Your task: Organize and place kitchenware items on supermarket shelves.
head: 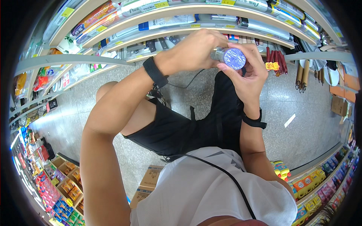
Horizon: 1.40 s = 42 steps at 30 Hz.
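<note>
A short cylindrical item with a round blue-purple end (234,58) is held up before the shelf front. Clear, shiny film seems to wrap it, and its side looks transparent. My right hand (251,70) grips it, thumb below and fingers above the round end. From the other side, my left hand (195,52) holds the clear part, its fingertips partly hidden behind the item. Both wrists wear black straps. Just behind the hands are shelves (175,31) with rolls in plastic packaging and black-handled knives (151,46).
Red-handled tools (275,58) and wooden rolling pins (302,75) hang at the right. Cardboard boxes (148,180) stand on the floor beside me. A white slip (290,120) lies on the tiles (282,104). Stocked shelves (316,180) line the aisle behind me. A black cable (226,172) crosses my shirt.
</note>
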{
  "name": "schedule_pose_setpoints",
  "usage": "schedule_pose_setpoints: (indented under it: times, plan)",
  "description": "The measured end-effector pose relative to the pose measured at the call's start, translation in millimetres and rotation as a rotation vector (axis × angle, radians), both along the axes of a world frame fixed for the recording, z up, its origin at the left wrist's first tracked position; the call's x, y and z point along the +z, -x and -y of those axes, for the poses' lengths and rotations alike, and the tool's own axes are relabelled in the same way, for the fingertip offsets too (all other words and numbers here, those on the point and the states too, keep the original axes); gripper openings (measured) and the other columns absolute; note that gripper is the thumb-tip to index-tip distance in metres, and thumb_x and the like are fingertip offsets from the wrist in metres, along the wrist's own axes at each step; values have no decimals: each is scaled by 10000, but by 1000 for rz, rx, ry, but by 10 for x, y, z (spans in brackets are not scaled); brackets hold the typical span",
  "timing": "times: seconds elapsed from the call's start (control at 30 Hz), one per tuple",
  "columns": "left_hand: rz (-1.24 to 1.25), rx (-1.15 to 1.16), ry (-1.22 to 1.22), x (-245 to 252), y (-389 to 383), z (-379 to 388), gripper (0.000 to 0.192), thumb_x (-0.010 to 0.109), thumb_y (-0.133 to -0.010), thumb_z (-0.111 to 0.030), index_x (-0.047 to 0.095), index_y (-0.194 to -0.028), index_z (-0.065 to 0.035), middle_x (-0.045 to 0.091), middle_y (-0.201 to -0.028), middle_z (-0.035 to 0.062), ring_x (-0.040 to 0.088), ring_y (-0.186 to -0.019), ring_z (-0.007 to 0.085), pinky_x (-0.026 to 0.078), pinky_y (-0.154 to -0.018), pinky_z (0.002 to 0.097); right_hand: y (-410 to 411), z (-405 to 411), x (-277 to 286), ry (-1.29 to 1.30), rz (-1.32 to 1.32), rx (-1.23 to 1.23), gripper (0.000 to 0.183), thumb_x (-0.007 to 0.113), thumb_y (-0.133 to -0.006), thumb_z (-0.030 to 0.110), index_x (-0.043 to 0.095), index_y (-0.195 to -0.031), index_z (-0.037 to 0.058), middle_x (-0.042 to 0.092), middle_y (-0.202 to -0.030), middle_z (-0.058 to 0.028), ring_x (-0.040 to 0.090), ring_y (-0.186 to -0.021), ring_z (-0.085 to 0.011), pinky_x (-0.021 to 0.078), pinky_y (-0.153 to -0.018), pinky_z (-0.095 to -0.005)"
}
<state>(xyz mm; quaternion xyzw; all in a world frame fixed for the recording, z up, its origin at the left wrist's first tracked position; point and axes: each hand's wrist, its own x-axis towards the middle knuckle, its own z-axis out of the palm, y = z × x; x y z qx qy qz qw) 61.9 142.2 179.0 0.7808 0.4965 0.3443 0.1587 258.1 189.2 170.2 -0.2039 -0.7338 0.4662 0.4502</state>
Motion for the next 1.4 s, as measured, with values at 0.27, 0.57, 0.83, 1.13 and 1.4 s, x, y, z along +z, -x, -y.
schedule_pose_setpoints:
  times: [0.27, 0.57, 0.83, 1.13, 1.4]
  plan:
    - [66, 57, 36, 158, -62, 56, 472, 891, -727, -148, 725, -1140, 10, 739, -1081, 193, 708, -979, 377, 557, -908, 414, -116, -128, -97, 340, -306, 186, 497, 829, -866, 134, 653, -1313, 7, 677, -1207, -129, 625, -841, -97, 471, -647, -221]
    - [80, 137, -73, 225, -26, 48, 509, 911, -775, -301, 741, -1153, -4, 765, -1033, 156, 721, -845, 261, 582, -791, 343, -273, -296, -224, 645, -585, 345, 449, 510, -1089, 245, 442, -1481, 37, 576, -1414, -279, 672, -879, -209, 555, -685, -314]
    - [28, 134, -33, 236, -39, 45, 527, 914, -765, -318, 739, -1137, 11, 761, -1031, 173, 708, -845, 259, 579, -781, 347, -313, -310, -273, 667, -592, 360, 431, 497, -1090, 226, 450, -1474, 36, 573, -1424, -280, 683, -901, -226, 567, -688, -319]
    - [44, 135, -44, 161, -64, 38, 497, 886, -812, -332, 727, -1126, 19, 740, -945, 163, 688, -799, 269, 570, -775, 353, -290, -280, -331, 783, -604, 301, 437, 502, -1094, 266, 484, -1453, 18, 592, -1403, -285, 688, -876, -236, 555, -662, -308]
    - [124, 125, 7, 223, -137, 63, 490, 825, -882, -352, 682, -1208, -16, 732, -1001, 142, 696, -855, 229, 550, -762, 352, -198, -251, -519, 1215, -811, 301, 344, 496, -1101, 332, 592, -1286, 58, 711, -1201, -93, 678, -885, -207, 535, -745, -319]
